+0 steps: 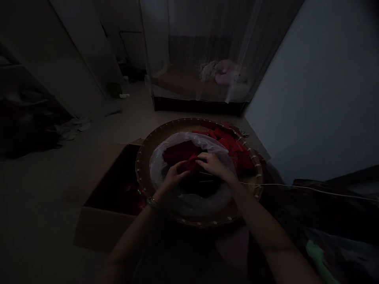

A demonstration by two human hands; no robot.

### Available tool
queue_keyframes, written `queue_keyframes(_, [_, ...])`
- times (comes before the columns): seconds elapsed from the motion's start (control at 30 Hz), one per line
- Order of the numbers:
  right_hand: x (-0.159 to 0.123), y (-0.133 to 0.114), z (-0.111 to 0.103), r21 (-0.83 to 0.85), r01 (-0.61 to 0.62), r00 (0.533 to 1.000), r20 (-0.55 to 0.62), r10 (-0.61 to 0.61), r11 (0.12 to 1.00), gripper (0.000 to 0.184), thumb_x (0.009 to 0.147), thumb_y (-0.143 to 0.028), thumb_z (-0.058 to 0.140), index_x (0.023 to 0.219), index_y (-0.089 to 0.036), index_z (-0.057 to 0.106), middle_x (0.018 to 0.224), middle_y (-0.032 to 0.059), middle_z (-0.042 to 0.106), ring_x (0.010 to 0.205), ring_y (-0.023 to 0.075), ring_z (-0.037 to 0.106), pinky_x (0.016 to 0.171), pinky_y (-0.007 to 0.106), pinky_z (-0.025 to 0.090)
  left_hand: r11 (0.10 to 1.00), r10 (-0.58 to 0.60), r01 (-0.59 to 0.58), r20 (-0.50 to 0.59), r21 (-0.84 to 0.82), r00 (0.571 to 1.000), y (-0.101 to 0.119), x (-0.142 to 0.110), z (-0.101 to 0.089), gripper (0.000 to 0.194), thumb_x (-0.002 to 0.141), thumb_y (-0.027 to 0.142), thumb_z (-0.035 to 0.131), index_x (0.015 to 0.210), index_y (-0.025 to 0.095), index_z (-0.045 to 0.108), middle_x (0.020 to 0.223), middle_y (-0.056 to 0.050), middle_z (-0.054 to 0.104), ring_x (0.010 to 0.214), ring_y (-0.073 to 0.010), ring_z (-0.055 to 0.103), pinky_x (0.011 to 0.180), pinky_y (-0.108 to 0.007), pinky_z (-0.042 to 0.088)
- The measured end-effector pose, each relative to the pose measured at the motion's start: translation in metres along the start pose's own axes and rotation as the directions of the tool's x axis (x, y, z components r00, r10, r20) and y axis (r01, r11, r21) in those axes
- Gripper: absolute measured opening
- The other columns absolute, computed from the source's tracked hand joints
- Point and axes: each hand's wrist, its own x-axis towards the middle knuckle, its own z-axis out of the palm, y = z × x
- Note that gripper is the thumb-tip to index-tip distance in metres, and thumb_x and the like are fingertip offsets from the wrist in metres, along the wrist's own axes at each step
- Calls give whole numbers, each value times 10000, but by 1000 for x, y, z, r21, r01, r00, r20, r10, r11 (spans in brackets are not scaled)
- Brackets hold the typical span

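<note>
My left hand [173, 176] and my right hand [213, 165] meet over an open clear plastic bag [156, 161]. Between their fingers is a small red piece [192, 162] that looks like cloth; the dim light hides its exact kind. Both hands are closed on it with bent fingers. Inside the bag lies a larger dark red bundle [176, 153], and two thin pale lines show against the dark below my right hand. The bag rests in a round woven bamboo tray [141, 148]. Several red pieces [229, 142] are heaped at the tray's far right.
An open cardboard box [100, 227] with shiny red items stands left of the tray. A thin white cord [296, 185] runs off to the right. Beyond the floor is a bed with a sheer net [189, 79]; a pale wall [322, 90] rises at the right.
</note>
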Motion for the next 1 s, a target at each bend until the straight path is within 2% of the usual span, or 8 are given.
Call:
queue_keyframes(0.1, [-3,-3,-13,44,-53,992,118,48,998,197,819,-313,564,820,-158,686,801,24,669,708,143,576,633,235,408,987,-91,101,84,-126,992,0,3,0,402,664,305,706,1024,138,644,947,-64,699,851,-212,637,784,-319,491])
queue_keyframes(0.23, [-3,0,-14,19,-158,967,203,151,987,305,829,-397,527,728,-140,658,683,11,629,582,122,522,519,226,345,980,-100,115,98,-161,990,5,3,3,427,618,286,734,1009,133,657,927,-61,706,834,-210,639,778,-316,491])
queue_keyframes(0.4, [-1,3,-10,52,-30,967,253,16,998,263,841,-343,517,744,-150,668,745,23,626,658,127,545,590,228,388,975,-146,168,155,-143,977,16,2,1,398,670,368,688,992,134,678,917,-59,711,814,-206,633,728,-287,482])
queue_keyframes(0.5, [-2,1,-13,95,-2,982,190,-16,995,181,798,-303,579,808,-164,694,839,37,657,762,144,584,686,239,423,961,-196,221,157,-164,968,21,2,0,368,696,416,651,918,128,704,841,-50,715,753,-193,628,668,-262,469])
queue_keyframes(0.6, [-6,-1,-18,98,-76,995,79,68,992,229,751,-295,631,938,-176,690,913,40,684,817,160,603,710,242,430,941,-244,263,108,-215,964,21,2,2,359,660,410,681,876,125,706,786,-39,709,710,-178,618,637,-248,460])
queue_keyframes(0.77, [-9,1,-20,27,-185,963,204,176,982,246,762,-373,591,748,-151,697,664,13,659,592,131,552,514,225,348,924,-280,286,61,-254,958,20,1,7,348,625,400,713,851,135,691,770,-27,697,699,-168,614,622,-240,463])
queue_keyframes(0.9, [-7,7,-17,34,-167,975,156,160,985,251,748,-370,590,669,-140,652,609,-2,602,567,114,501,510,221,325,939,-236,277,201,-203,951,20,-2,8,481,568,328,770,989,122,661,825,-32,694,707,-165,611,641,-246,474])
queue_keyframes(1.0, [-5,13,-17,113,-176,973,169,155,978,274,740,-404,592,676,-142,636,619,-11,579,571,108,484,518,218,332,950,-237,285,300,-128,924,20,-3,5,462,538,298,788,937,95,674,764,-26,683,673,-165,601,603,-241,463])
